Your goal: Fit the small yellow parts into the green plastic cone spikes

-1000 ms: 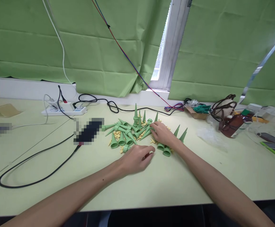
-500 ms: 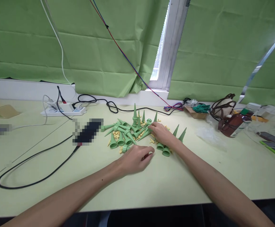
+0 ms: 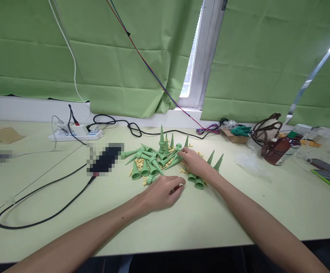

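Note:
A pile of green plastic cone-shaped spikes [image 3: 144, 167] lies on the table, some upright, others on their sides with hollow ends showing. Small yellow plastic pieces [image 3: 139, 163] are scattered among them. My right hand [image 3: 192, 160] reaches into the right part of the pile, fingers bent down and together by the green pieces; what its fingertips grip, if anything, is hidden. In front of the pile, my left hand [image 3: 165, 191] rests low over the table beside a green capped piece [image 3: 150, 179]. Its fingers are curled, with thumb and forefinger tips close together; nothing clearly shows between them.
Left of the pile lies a blurred dark device [image 3: 105, 159] on a looped black cable [image 3: 34, 226]. A white power strip [image 3: 76, 133] stands at the back. To the right are a clear plastic bag [image 3: 251, 163], a brown bottle [image 3: 282, 148] and a small cardboard box [image 3: 234, 136].
Both hands stay almost in place, and the pile looks the same. The view has shifted very slightly.

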`<state>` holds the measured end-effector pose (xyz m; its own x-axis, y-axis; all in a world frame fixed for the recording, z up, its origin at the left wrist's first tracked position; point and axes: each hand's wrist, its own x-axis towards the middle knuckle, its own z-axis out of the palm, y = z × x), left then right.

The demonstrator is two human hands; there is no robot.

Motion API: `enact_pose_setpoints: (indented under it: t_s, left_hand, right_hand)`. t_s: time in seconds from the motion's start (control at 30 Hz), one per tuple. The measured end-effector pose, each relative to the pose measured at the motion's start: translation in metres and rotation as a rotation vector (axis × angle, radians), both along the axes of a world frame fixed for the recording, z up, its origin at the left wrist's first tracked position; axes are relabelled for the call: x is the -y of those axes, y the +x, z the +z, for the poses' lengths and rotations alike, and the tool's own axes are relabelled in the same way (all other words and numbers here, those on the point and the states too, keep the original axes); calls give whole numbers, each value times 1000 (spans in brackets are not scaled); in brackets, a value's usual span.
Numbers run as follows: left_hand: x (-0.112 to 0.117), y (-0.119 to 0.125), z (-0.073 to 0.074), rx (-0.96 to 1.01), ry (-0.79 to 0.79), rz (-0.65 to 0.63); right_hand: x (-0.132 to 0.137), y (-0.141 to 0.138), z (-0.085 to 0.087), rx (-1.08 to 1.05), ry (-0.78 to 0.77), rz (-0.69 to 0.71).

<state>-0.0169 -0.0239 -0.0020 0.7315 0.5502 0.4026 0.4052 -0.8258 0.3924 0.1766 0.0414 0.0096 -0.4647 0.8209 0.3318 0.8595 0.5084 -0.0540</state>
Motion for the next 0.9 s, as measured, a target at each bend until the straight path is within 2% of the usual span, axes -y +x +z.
enact_pose_setpoints:
  t_s: [0.23,0.6,0.9]
  left_hand:
    - [1,-1,0,17,5,3]
    - [0,-1,-3,49,35,30]
    - [-3,0,0,162,-52,153]
  right_hand:
    - [7,-3,7,52,58,17]
    - [21,1,12,18,100,49]
    - [35,0,16,-254,181,122]
